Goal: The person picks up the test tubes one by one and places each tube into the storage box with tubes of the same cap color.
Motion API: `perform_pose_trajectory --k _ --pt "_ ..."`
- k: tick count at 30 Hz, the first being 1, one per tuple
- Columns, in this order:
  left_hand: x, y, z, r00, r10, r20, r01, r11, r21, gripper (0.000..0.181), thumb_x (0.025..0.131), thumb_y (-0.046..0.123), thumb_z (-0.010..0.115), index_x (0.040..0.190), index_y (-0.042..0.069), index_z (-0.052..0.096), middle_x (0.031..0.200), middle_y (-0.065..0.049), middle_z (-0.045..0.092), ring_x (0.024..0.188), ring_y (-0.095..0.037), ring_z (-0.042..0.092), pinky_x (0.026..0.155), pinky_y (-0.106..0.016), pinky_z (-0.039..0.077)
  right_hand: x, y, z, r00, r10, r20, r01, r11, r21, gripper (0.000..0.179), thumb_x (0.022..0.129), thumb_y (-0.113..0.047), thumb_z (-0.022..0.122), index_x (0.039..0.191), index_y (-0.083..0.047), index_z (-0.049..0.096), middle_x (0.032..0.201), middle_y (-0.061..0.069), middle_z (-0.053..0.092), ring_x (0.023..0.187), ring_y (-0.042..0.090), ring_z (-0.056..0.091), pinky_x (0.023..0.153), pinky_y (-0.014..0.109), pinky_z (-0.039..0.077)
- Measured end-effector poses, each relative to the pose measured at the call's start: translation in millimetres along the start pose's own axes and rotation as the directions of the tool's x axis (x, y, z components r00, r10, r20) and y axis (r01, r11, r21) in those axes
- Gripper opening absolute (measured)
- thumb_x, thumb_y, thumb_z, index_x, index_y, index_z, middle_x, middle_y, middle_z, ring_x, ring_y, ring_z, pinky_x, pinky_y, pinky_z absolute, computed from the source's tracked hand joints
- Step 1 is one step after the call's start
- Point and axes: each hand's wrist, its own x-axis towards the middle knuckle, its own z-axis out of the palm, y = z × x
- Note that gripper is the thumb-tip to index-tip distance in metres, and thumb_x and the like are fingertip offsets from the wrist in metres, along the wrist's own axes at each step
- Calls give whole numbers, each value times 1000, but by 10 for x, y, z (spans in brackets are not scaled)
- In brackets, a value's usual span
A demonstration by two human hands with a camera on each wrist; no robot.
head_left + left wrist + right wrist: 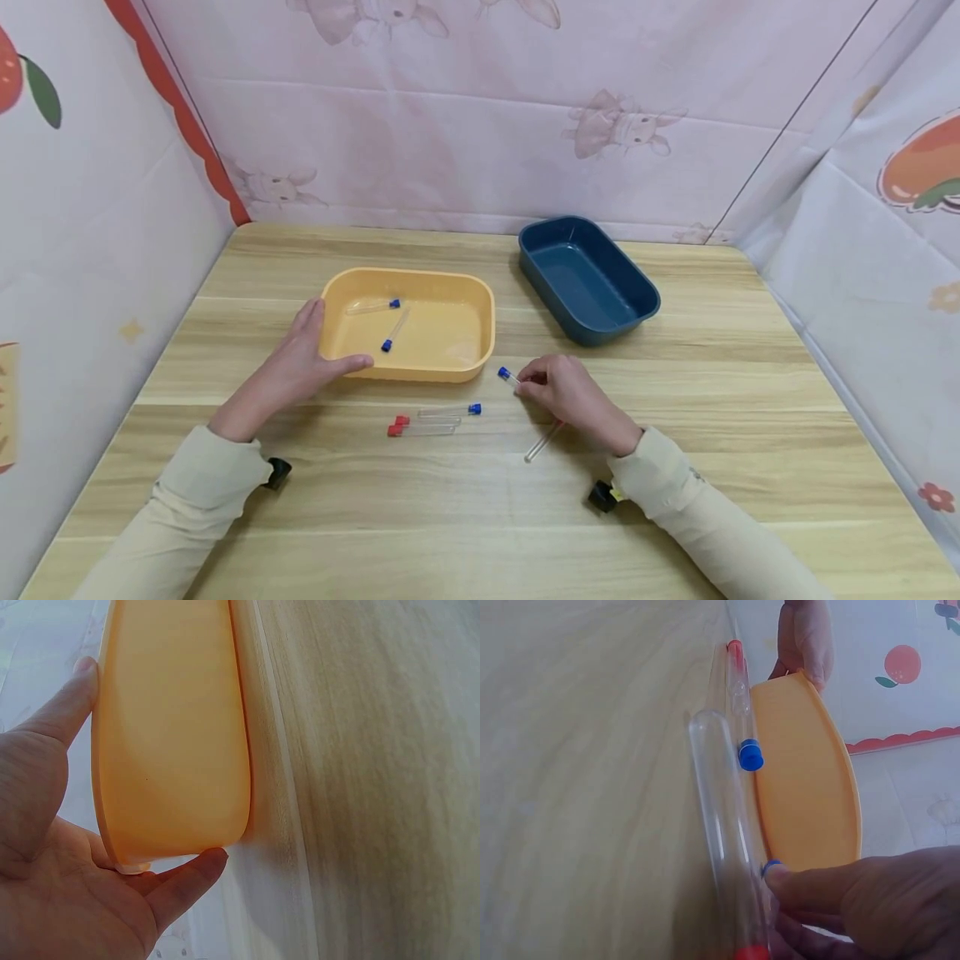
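My left hand [295,358] holds the left end of a yellow plastic bin [420,367], its thumb over the front rim and its fingers against the end wall. Inside the bin lie two clear test tubes with blue caps, one tube's cap [387,345] pointing toward me. Just right of the bin, my right hand [573,396] pinches a blue-capped test tube [507,377] between thumb and fingers; the tube's lower part is hidden by the hand. Under that hand, a red-capped test tube [542,443] lies on the table, its cap partly covered.
In front of the bin lie a blue-capped tube [450,411] and two red-capped tubes, the nearer one [427,431] close to the other. A dark blue bin [588,325] stands at the back right of the wooden table [450,525]. Printed cloth [465,158] hangs behind.
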Motion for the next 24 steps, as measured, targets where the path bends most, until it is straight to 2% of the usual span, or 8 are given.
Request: perform_pose_trajectory --k 7,14,20,24 --pt "3 -15 7 1000 1 -3 -1 1000 6 130 87 58 78 162 -3 -9 166 -28 3 138 -47 30 116 -64 29 39 -18 26 998 63 -26 -63 998 -1 12 91 -14 81 100 -6 81 83 0 74 67 10 60 56 25 51" --pt "-3 -3 -2 1000 -8 6 8 1000 12 129 88 57 78 161 -3 -10 168 -28 0 142 -49 27 116 -65 27 64 -35 57 994 70 -79 -75 995 -58 15 89 -19 83 97 -6 81 82 0 75 70 9 64 65 28 54" --pt "3 1 -9 1000 -12 12 12 1000 18 128 88 56 78 162 -2 -10 168 -27 1 143 -48 27 117 -64 26 62 -59 71 991 98 -94 -106 991 -77 29 88 -22 82 108 -2 77 84 2 76 73 12 65 72 36 57" --pt "7 1 -8 1000 -11 10 11 1000 17 128 88 56 78 162 -2 -9 167 -27 2 141 -47 29 116 -64 28 62 -47 81 992 84 -93 -93 990 -104 38 89 -23 82 118 0 73 72 -3 69 69 13 60 72 37 55"
